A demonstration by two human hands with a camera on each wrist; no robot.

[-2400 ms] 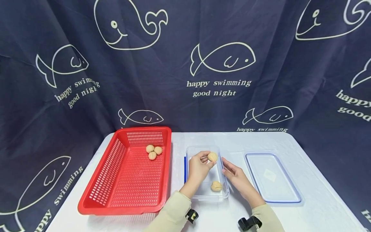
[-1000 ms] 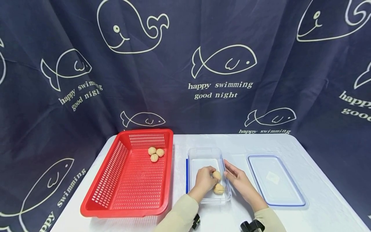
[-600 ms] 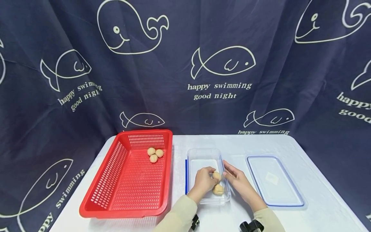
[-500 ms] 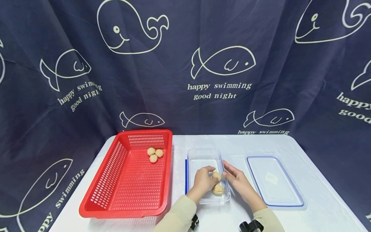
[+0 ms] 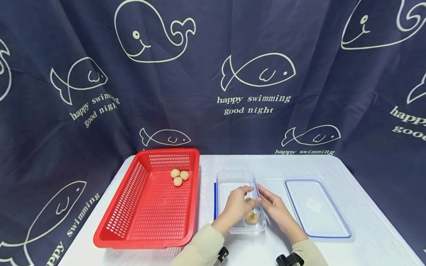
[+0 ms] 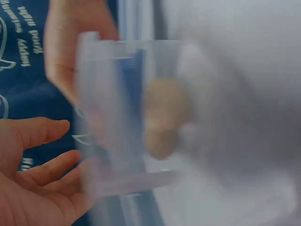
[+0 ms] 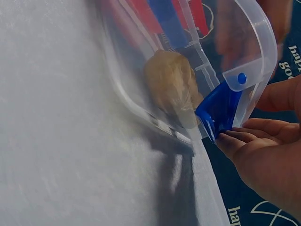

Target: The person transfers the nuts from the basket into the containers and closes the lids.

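Observation:
A clear plastic food container (image 5: pixel 233 177) with blue side clasps stands mid-table, its top open. Two walnuts lie inside along its right wall; the nearer walnut (image 5: pixel 251 218) shows best, and the farther is mostly behind my left fingers. My left hand (image 5: pixel 237 205) is over the container, thumb and fingers spread apart with nothing between them, as the left wrist view also shows. On the container's right side, my right hand (image 5: pixel 277 210) holds the wall by the rim, with fingertips at the blue clasp (image 7: pixel 218 110) in the right wrist view.
To the left sits a red plastic basket (image 5: pixel 196 207) with three walnuts (image 5: pixel 178 181) in its far right corner. The container's blue-rimmed lid (image 5: pixel 316 218) lies flat on the white table (image 5: pixel 362 207) at the right. A dark blue printed curtain (image 5: pixel 206 122) hangs behind.
My left hand first lowered a walnut into the container beside the other one. Since then its fingers have spread and let go, and it has lifted slightly. My right hand stays at the container's side.

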